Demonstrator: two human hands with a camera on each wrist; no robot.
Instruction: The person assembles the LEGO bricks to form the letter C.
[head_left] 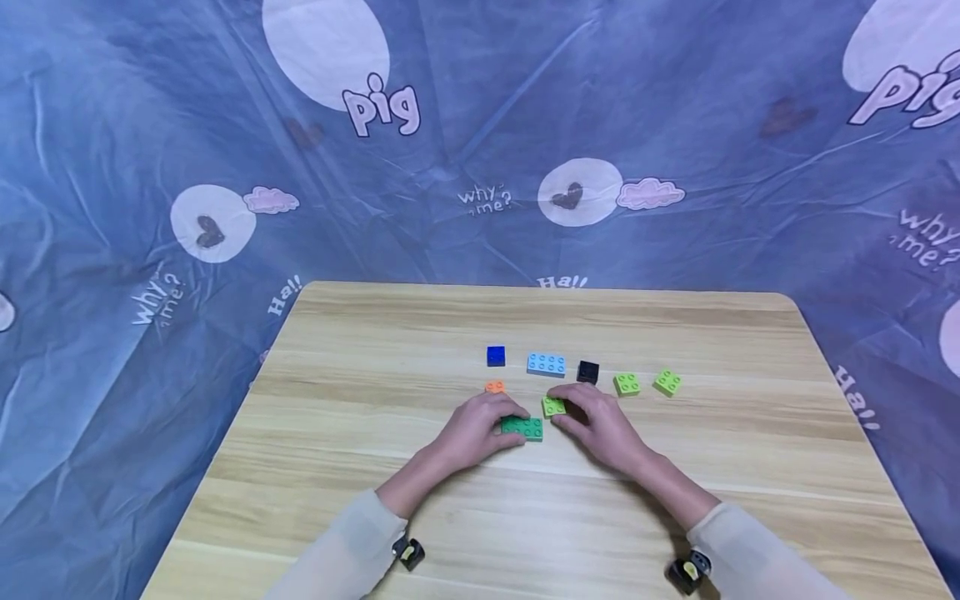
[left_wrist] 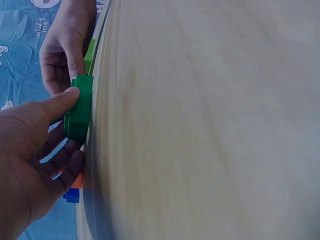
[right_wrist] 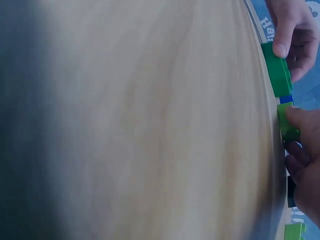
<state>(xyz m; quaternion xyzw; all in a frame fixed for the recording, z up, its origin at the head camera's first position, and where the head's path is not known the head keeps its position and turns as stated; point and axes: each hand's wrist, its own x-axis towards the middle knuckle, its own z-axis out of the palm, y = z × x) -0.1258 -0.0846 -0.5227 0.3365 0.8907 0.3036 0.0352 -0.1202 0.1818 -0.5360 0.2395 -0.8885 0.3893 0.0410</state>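
Observation:
My left hand [head_left: 474, 429] pinches a dark green toy brick [head_left: 531, 429], a long one with two rows of studs, between thumb and fingers. In the left wrist view the thumb lies along the side of this green brick [left_wrist: 80, 107]. Just to the right, my right hand [head_left: 603, 425] grips a small lime green brick [head_left: 553, 407] by its front and back sides. The two held bricks sit close together over the wooden table. In the right wrist view the lime brick [right_wrist: 288, 121] shows under the thumb, near the green brick [right_wrist: 276, 70].
Beyond the hands lie an orange brick [head_left: 494, 387], partly hidden by the left hand, a dark blue brick [head_left: 496, 356], a light blue long brick [head_left: 546, 364] and a black brick [head_left: 588, 372]. Two more lime bricks, one nearer [head_left: 627, 383] and one farther right [head_left: 667, 382], rest on the wooden table [head_left: 337, 358].

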